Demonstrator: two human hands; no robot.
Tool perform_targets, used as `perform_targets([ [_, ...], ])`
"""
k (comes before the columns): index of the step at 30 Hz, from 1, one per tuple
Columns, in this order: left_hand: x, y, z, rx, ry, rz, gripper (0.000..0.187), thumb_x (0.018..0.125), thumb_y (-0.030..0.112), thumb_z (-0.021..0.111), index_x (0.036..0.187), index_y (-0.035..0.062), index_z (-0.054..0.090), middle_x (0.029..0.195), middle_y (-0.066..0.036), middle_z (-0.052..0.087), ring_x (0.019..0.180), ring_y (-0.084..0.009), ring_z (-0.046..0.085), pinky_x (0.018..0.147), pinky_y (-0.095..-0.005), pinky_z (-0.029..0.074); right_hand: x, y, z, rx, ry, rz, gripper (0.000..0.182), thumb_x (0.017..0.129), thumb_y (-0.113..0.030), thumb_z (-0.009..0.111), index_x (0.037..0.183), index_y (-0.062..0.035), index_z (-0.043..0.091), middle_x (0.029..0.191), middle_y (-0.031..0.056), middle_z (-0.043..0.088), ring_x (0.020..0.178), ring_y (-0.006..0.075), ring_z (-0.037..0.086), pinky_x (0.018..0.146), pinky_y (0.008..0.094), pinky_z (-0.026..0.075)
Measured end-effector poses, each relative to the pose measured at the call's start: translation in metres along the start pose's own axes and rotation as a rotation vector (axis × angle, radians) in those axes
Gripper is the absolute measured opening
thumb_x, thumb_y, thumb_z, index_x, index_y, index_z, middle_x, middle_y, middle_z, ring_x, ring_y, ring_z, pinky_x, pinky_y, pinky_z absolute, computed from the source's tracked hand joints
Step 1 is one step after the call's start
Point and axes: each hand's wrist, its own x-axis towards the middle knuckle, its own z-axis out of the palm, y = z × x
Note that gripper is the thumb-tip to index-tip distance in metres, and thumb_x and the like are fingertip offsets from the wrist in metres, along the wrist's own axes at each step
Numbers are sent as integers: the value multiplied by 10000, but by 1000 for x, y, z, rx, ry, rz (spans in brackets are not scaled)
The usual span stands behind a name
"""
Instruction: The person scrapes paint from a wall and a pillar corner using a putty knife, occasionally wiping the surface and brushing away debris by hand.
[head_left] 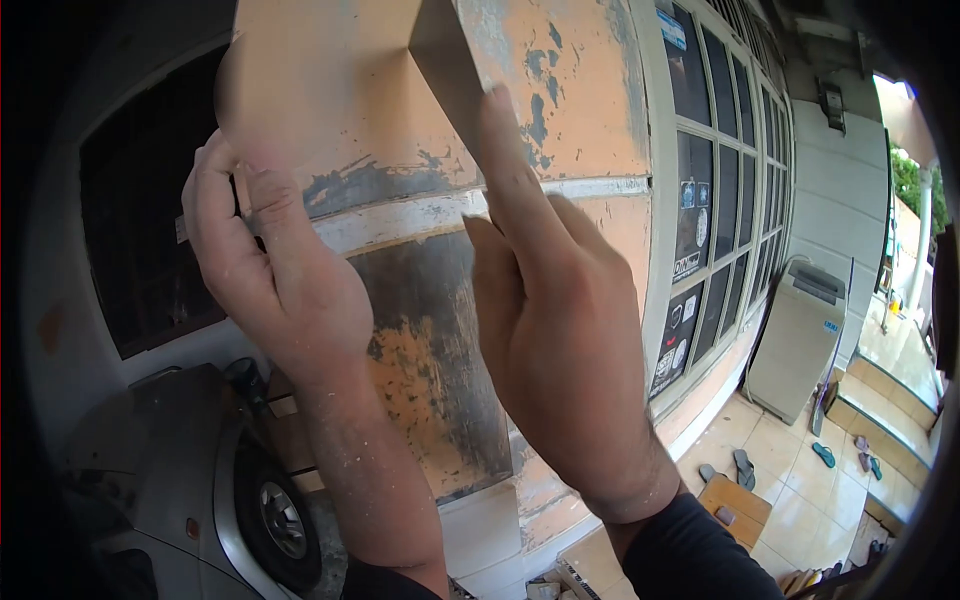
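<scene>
My left hand [285, 255] is raised at centre left, thumb and fingers closed on the lower edge of a smooth, blurred flat plate [300, 85]. Something dark shows between its fingers. My right hand [565, 320] is up at the centre, its index finger stretched along the edge of a thin dark blade [443, 75] that meets the plate. The other fingers curl inward, and what lies inside them is hidden. Behind both hands stands a peach wall [595, 90] with grey scraped patches and a white ledge [410, 222].
A car [165, 470] is at the lower left, near a dark window [140, 210]. White-framed panes [695, 165] line the wall on the right. Farther right are a washing machine [800, 335], tiled steps [885, 405], several sandals and a wooden board [735, 508] on the floor.
</scene>
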Motion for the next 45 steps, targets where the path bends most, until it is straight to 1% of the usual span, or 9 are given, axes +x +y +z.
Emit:
perform_targets([
  [6, -4, -9, 2, 77, -110, 170, 355, 1133, 270, 499, 1206, -11, 705, 1178, -114, 715, 1094, -183, 670, 951, -325, 522, -116, 39, 24, 207, 15, 149, 676, 958, 93, 586, 1600, 75, 374, 814, 81, 620, 710, 108, 573, 686, 247, 488],
  [7, -7, -7, 3, 9, -105, 72, 331, 1121, 261, 520, 1184, 6, 721, 1159, -104, 725, 1064, -189, 681, 960, -316, 512, -137, 42, 26, 321, 69, 295, 683, 922, 70, 666, 1552, 123, 409, 838, 168, 654, 715, 238, 653, 670, 348, 525],
  [14, -16, 5, 15, -249, -43, -216, 350, 1103, 284, 557, 1178, -18, 718, 1092, -94, 742, 1011, -161, 682, 961, -272, 485, -150, 41, 17, 784, 76, 401, 557, 1105, -206, 502, 1520, 125, 333, 858, 111, 650, 693, 118, 570, 683, 255, 459],
  [16, -14, 4, 14, -196, -215, -232, 624, 1081, 525, 506, 1400, -10, 542, 1393, -232, 560, 1413, -349, 502, 1158, -495, 402, -153, 37, 30, 783, 87, 451, 729, 1118, -435, 502, 1596, 74, 294, 717, 19, 569, 532, 49, 427, 498, 216, 331],
  [26, -11, 10, 6, 104, -186, -188, 472, 1096, 387, 536, 1270, -39, 640, 1208, -154, 668, 1163, -228, 605, 1032, -354, 449, -160, 47, 42, 918, -43, 529, 723, 1098, -575, 469, 1515, 14, 423, 609, -4, 460, 443, 44, 352, 416, 210, 268],
  [31, -12, 8, 6, 82, -71, -75, 402, 1104, 310, 552, 1199, -54, 695, 1105, -110, 728, 1025, -161, 662, 963, -276, 476, -114, 37, 18, 850, -135, 624, 584, 1117, -489, 451, 1402, 11, 550, 642, -41, 421, 526, 35, 329, 490, 218, 233],
  [36, -17, 6, 14, -207, 4, -54, 385, 1115, 289, 544, 1251, -46, 676, 1166, -82, 721, 1087, -158, 641, 975, -297, 483, -115, 52, 5, 944, -283, 477, 393, 1132, -210, 468, 1440, 26, 532, 760, -20, 558, 663, 56, 491, 614, 251, 404],
  [38, -11, 20, 19, -178, 41, -42, 267, 1073, 245, 570, 1077, 3, 682, 1073, -116, 722, 1040, -317, 673, 1242, -561, 291, -108, 51, 5, 956, -233, 438, 388, 1129, -199, 474, 1440, 25, 533, 753, -12, 559, 662, 61, 496, 624, 256, 415],
  [45, -14, 14, 13, 216, -50, 223, 196, 1057, 242, 586, 1085, 61, 655, 1076, -98, 712, 1098, -296, 679, 1251, -631, 264, -86, 44, -24, 852, -166, 335, 429, 1117, -171, 498, 1492, 37, 492, 842, 33, 613, 756, 88, 559, 704, 260, 460],
])
